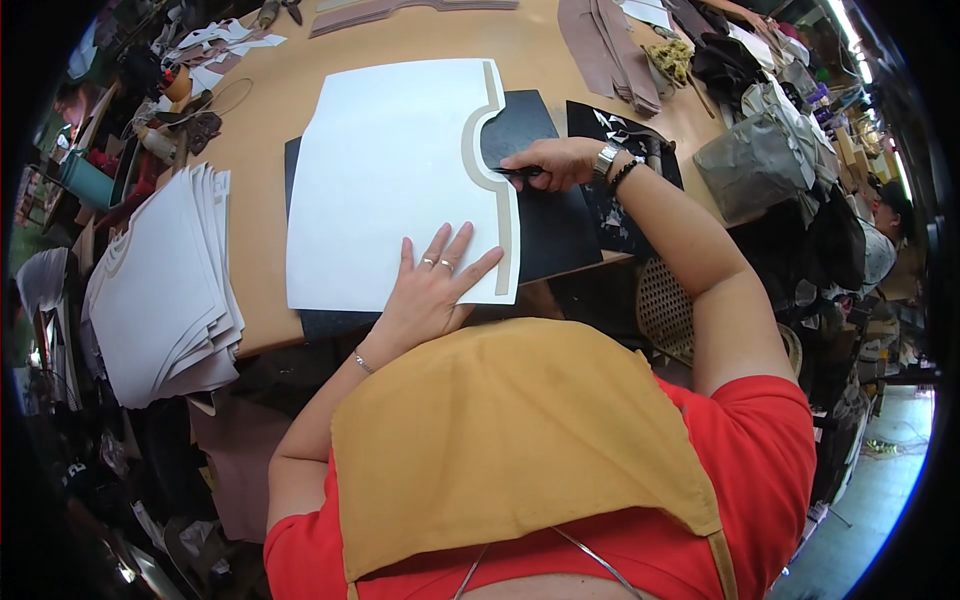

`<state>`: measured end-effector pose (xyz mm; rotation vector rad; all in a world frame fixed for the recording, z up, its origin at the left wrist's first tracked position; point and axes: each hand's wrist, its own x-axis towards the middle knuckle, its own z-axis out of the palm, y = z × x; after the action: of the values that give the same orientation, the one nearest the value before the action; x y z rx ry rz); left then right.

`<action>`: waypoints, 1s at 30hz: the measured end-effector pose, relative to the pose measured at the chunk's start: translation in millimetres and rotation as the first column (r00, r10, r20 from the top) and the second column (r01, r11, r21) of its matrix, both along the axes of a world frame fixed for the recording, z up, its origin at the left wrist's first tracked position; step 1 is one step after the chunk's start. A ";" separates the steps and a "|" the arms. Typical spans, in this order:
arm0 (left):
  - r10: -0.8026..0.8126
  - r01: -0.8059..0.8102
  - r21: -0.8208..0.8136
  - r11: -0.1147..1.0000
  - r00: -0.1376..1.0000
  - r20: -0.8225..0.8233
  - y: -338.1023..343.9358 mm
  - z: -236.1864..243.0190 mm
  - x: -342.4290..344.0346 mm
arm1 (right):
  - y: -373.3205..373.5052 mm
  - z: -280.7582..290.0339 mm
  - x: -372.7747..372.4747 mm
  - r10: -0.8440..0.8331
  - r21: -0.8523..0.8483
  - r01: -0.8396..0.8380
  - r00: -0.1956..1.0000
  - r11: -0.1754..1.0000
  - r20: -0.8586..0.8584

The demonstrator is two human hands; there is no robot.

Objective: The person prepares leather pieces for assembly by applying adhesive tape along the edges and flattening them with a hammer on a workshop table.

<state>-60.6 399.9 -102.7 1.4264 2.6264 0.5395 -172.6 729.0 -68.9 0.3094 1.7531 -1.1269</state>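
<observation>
A large white panel (390,170), cut with a rounded notch, lies on a dark cutting mat (555,235). A beige strip (475,150) follows its right edge and the curve of the notch. My left hand (435,275) rests on the panel's near part, fingers spread, pressing nothing but the sheet. At the notch, my right hand (560,165) is closed round a small black-handled tool (522,172). The tool's tip touches or hovers at the strip; which one, I cannot tell. My fingers hide most of the tool, so its exact kind is unclear.
A stack of white panels (165,285) overhangs the table's left edge. Mauve pieces (605,50) lie at the far right. A black sheet with white scraps (615,210) is beside the mat, near a grey bin (755,165). A woven chair (665,310) stands below the table edge.
</observation>
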 end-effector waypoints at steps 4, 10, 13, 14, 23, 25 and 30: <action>0.003 -0.003 -0.005 1.000 1.000 -0.022 0.4 -2.1 -0.2 | -5.6 -4.4 2.0 -0.025 0.007 0.025 0.999 1.000 -0.024; 0.003 -0.003 -0.008 1.000 1.000 -0.015 0.3 -2.6 -0.6 | -6.3 -3.2 0.0 -0.025 -0.015 0.024 1.000 1.000 -0.004; 0.003 -0.004 -0.010 1.000 1.000 -0.011 -0.1 -2.6 -0.6 | -6.7 -1.6 0.7 0.001 -0.028 -0.002 1.000 1.000 -0.024; 0.004 -0.005 -0.014 1.000 1.000 -0.013 -0.2 -2.7 -0.6 | -6.6 -1.2 2.1 0.002 -0.027 -0.003 1.000 1.000 -0.022; 0.007 -0.007 -0.015 1.000 1.000 0.010 0.0 -1.7 -0.4 | -2.2 0.9 4.7 -0.043 0.012 0.044 0.996 0.999 -0.082; 0.006 -0.006 -0.012 1.000 1.000 0.007 0.3 -1.7 0.0 | -5.7 -4.0 3.5 -0.049 -0.018 0.047 0.995 0.999 -0.091; 0.014 -0.014 0.001 1.000 1.000 0.002 -1.5 -2.6 0.3 | -16.6 1.0 0.0 -0.052 0.039 0.055 0.995 0.998 -0.087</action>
<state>-60.3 398.4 -105.3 1.4085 2.6369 0.5435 -172.6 712.4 -67.9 0.3390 1.8555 -1.1582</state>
